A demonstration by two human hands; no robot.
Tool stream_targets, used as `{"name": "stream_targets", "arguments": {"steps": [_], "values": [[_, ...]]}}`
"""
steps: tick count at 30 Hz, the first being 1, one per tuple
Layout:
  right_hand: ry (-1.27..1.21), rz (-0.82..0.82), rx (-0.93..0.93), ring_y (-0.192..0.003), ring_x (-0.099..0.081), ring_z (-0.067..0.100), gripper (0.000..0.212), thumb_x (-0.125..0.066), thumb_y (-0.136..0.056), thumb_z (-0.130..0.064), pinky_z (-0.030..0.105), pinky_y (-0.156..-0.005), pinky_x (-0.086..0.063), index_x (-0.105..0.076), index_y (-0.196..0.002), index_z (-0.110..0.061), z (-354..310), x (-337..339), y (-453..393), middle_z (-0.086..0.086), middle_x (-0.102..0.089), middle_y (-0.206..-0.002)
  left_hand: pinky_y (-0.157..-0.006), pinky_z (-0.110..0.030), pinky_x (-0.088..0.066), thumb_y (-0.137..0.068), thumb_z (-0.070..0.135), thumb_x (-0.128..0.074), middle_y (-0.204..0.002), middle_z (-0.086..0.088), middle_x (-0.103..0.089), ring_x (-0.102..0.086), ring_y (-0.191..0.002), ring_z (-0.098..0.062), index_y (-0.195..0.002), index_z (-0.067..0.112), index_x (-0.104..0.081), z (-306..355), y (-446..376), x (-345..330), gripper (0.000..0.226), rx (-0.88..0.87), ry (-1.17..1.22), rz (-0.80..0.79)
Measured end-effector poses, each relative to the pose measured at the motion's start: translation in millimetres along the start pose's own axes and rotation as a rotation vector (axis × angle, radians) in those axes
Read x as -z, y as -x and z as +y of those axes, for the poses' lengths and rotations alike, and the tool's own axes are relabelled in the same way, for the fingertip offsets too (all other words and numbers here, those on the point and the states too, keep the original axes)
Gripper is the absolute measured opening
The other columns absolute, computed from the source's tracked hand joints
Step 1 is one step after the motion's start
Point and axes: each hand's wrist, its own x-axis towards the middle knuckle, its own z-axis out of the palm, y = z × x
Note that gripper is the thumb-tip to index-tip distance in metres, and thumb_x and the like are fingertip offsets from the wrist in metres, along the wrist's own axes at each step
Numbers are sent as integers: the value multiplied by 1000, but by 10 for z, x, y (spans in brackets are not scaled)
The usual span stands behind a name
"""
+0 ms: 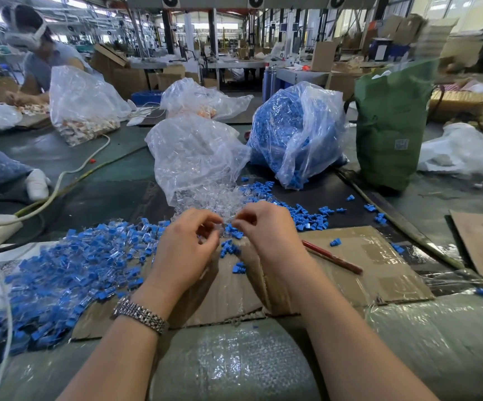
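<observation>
We find the left hand point(188, 244) and right hand point(266, 230) above the cardboard's point(379, 264) far edge, both pinching one small clear plug point(223, 226) between them. The cardboard's right half lies bare but for one red pen point(333, 257) and one blue cap point(335, 242). A blue heap point(69, 273) crowds its left edge. Beyond it stand three bags: one clear bag point(196, 151), one blue-filled bag point(292, 131) and one green bag point(388, 111), whose label point(401, 144) is too small to read.

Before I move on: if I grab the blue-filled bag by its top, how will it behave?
Probably floppy: the bag is thin, crumpled film. Likely heavy, as it bulges with caps. It may spill more, since some already lie loose by its mouth.
</observation>
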Motion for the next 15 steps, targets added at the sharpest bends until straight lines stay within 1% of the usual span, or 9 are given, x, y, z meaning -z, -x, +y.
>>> {"name": "stream_targets", "arguments": {"steps": [1,3,5,8,11,13,15], "values": [[-187,9,-48,-74,-66,5,8,-72,-92,-25,23,-75,-54,-76,-96,-19,4,41,18,-8,-71,-82,-77,-19,-58,-92,13,-70,-95,13,-64,-66,-84,0,-106,30,-66,6,1,11,22,28,59,20],[-473,-28,-111,-70,-70,3,9,-74,-91,-21,17,-66,-53,-76,-97,-15,10,98,42,-4,-75,-79,-75,-21,-60,-92,13,-72,-93,12,-65,-71,-81,-3,-111,33,-63,11,9,32,29,80,174,33],[-625,-54,-122,-70,-72,4,8,-72,-93,-17,14,-64,-53,-74,-98,-11,5,128,49,-1,-76,-79,-74,-25,-61,-91,12,-73,-93,9,-67,-74,-80,-5,-115,33,-63,19,14,42,33,101,240,33],[-627,-62,-92,-72,-71,4,5,-70,-94,-18,13,-64,-52,-72,-97,-14,-1,110,45,-3,-75,-80,-74,-20,-61,-90,12,-73,-93,8,-68,-74,-81,-2,-116,31,-61,64,22,42,34,90,271,22],[-601,-79,-78,-73,-70,4,5,-70,-94,-17,19,-69,-56,-72,-96,-13,-1,53,40,-3,-74,-79,-74,-15,-59,-89,9,-75,-93,6,-69,-74,-81,0,-116,24,-63,99,23,42,33,96,295,24],[-580,-93,-65,-71,-69,5,2,-69,-95,-14,22,-71,-58,-71,-93,-14,-6,17,43,-4,-72,-76,-74,-15,-58,-89,8,-75,-93,6,-69,-73,-81,1,-116,22,-63,107,25,40,33,99,302,27],[-584,-106,-56,-72,-70,9,6,-68,-95,-12,24,-73,-59,-69,-91,-15,-7,-11,42,-2,-71,-76,-74,-16,-59,-88,7,-75,-94,4,-69,-73,-81,-1,-113,23,-63,108,29,36,32,99,315,35]]}}
